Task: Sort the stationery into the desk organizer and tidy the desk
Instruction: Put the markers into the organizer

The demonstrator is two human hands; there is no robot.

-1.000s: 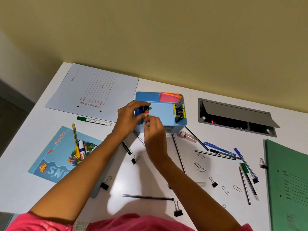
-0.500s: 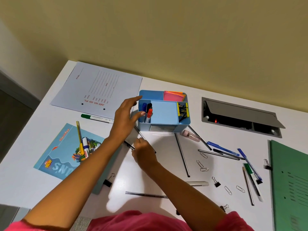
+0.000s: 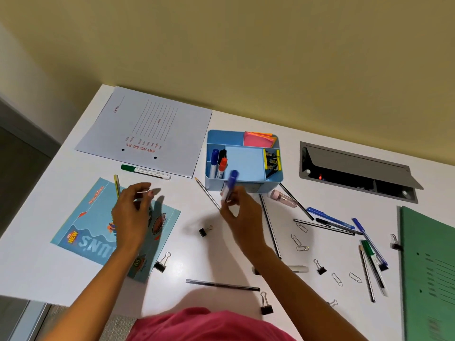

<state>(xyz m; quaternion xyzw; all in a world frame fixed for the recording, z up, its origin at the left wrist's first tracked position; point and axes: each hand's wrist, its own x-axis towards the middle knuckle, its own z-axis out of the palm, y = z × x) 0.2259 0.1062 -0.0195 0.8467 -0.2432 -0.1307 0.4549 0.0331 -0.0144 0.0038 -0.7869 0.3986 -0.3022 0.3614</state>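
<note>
The blue desk organizer [image 3: 246, 184] stands mid-desk, with blue, black and red capped markers [image 3: 219, 161] in its left slot, pink sticky notes [image 3: 257, 140] at the back and yellow binder clips [image 3: 272, 158] on the right. My right hand [image 3: 237, 209] grips a blue-capped marker [image 3: 231, 184], tilted up just in front of the organizer. My left hand [image 3: 131, 209] hovers with curled fingers over the blue booklet [image 3: 81, 232], beside a yellow pencil [image 3: 117, 184]. Something whitish shows between its fingertips; whether it holds anything is unclear.
A white file folder [image 3: 147, 129] and a green marker [image 3: 145, 171] lie at the back left. A green folder [image 3: 428, 267] and an open cable hatch [image 3: 357, 168] are on the right. Pens [image 3: 330, 220], pencils [image 3: 221, 285], paper clips [image 3: 296, 239] and binder clips [image 3: 203, 232] are scattered across the white desk.
My right hand left the organizer, dropped to the desk and now lifts a blue-capped marker. My left hand moved from the organizer leftward to the booklet.
</note>
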